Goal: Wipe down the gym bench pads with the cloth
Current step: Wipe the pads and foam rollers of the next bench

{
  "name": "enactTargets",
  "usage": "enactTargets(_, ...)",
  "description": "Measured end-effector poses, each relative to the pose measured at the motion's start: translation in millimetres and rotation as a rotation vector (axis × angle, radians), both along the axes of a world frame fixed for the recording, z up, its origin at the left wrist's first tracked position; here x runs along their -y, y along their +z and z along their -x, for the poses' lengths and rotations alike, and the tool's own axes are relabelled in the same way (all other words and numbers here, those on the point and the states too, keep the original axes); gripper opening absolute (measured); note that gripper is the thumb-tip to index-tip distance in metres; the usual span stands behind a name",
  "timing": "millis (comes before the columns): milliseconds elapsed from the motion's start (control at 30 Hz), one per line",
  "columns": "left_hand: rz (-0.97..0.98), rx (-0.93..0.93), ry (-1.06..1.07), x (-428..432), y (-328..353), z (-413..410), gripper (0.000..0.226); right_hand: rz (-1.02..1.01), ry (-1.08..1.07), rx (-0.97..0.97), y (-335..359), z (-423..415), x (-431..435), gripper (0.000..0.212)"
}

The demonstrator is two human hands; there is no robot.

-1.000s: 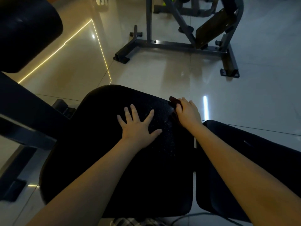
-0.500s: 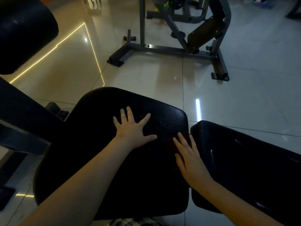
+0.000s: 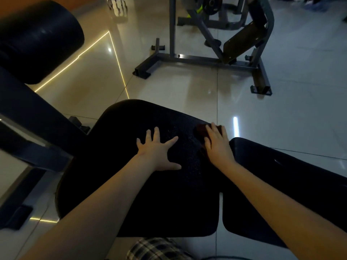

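GYM FLOOR, LOW LIGHT: My two bare hands are on the black seat pad (image 3: 131, 175) of a weight bench. My left hand (image 3: 157, 152) lies palm down near the middle of the pad. Its fingers are spread wide with the thumb out to the side, and it grasps nothing.

My right hand (image 3: 217, 145) presses a dark reddish-brown cloth (image 3: 200, 131) against the pad's far right corner. The fingers lie fairly straight over the cloth rather than curled around it. The cloth shows beside my fingertips and along the thumb side of the hand — the rest is hidden under my palm.

Just to the right, across a narrow gap, the bench's second black pad (image 3: 291, 184) runs toward the lower right, and my right forearm crosses above it.

At upper left a black roller pad (image 3: 37, 40) sits above the bench's dark frame (image 3: 37, 119). Beyond the seat pad a grey steel machine frame (image 3: 206, 61) stands on the glossy pale tiled floor (image 3: 178, 94). A black weight plate (image 3: 212, 2) is mounted near its top, at the upper edge of the view. A thin strip of yellow light (image 3: 90, 47) is mirrored in the tiles at left. Plaid fabric (image 3: 159, 248) shows at the bottom edge, below the seat pad.
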State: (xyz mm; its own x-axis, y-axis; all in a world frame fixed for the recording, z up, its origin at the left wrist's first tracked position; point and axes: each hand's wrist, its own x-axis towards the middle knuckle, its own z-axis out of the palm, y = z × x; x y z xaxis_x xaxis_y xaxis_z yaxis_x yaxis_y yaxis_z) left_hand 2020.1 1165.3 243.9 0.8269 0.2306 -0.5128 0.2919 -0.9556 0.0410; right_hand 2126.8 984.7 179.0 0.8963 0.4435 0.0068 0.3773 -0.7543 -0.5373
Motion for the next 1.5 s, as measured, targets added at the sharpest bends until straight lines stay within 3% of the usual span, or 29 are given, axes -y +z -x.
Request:
enactTargets(133, -0.006, -0.024, 0.003, 2, 0, 7, 0.107, -0.028, 0.127, 0.019, -13, 95, 37, 0.052)
enactTargets(300, -0.028, -0.056, 0.009, 9, 4, 17, 0.112, 0.04, 0.25, 0.2, -31, 184, 57, 0.049)
enactTargets(433, -0.028, -0.085, 0.04, 15, 10, 21, 0.118, 0.049, 0.314, 0.216, -25, 153, 51, 0.052)
enactTargets(700, 0.045, -0.115, 0.125, 22, 9, 61, 0.126, 0.112, 0.068, 0.104, 2, 20, -6, 0.05)
enactTargets(900, 0.089, -0.059, 0.153, 21, 2, 79, 0.124, 0.233, 0.069, 0.192, -1, 8, -15, 0.051)
enactTargets(1000, 0.108, -0.074, 0.178, 22, 5, 77, 0.124, 0.244, 0.177, 0.203, 2, 42, -4, 0.052)
enactTargets(1167, 0.097, -0.057, 0.2, 21, 1, 77, 0.123, 0.146, 0.563, 0.296, -10, 126, 41, 0.054)
enactTargets(1267, 0.104, -0.027, 0.219, 21, -4, 78, 0.122, 0.178, 0.713, 0.317, -11, 120, 37, 0.055)
enactTargets(1500, 0.054, 0.187, 0.334, 12, -15, 134, 0.115, 0.231, 0.673, 0.333, 10, 61, -104, 0.053)
